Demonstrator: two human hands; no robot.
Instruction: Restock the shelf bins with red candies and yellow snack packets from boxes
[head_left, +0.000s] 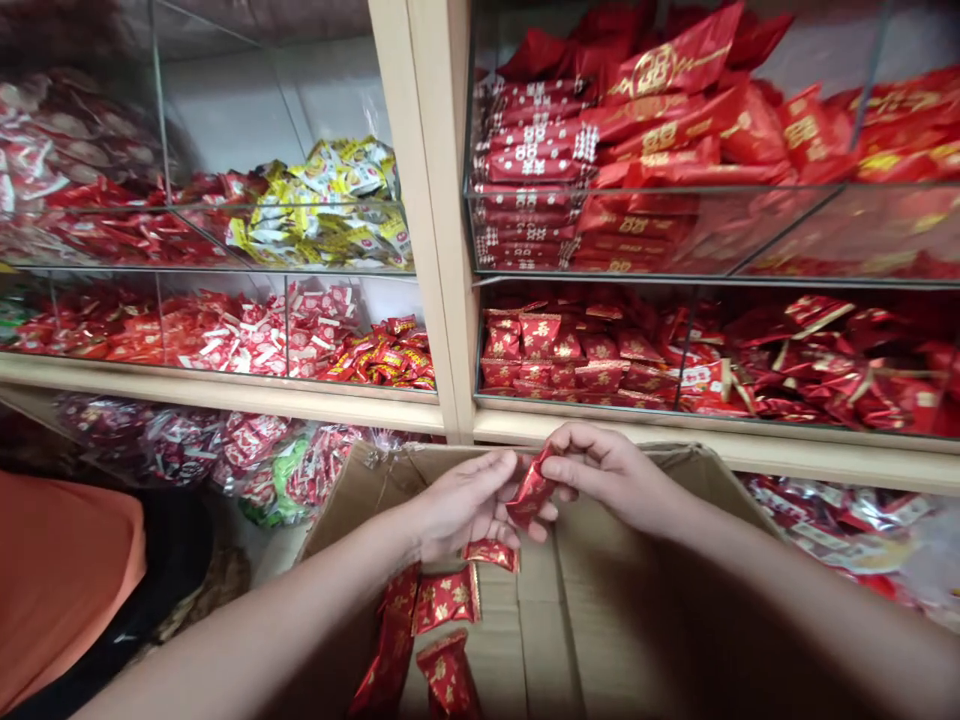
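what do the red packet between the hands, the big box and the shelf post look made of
Red packet: probably thin plastic or foil film, glossy, judging by its creases and sheen.
Big box: brown cardboard, matt, by its plain surface and seams.
Shelf post: pale wood or wood-look board, smooth; unclear which.

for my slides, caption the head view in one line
Left hand cupped, right hand pinching a red packet above an open cardboard box, stocked shelves behind.
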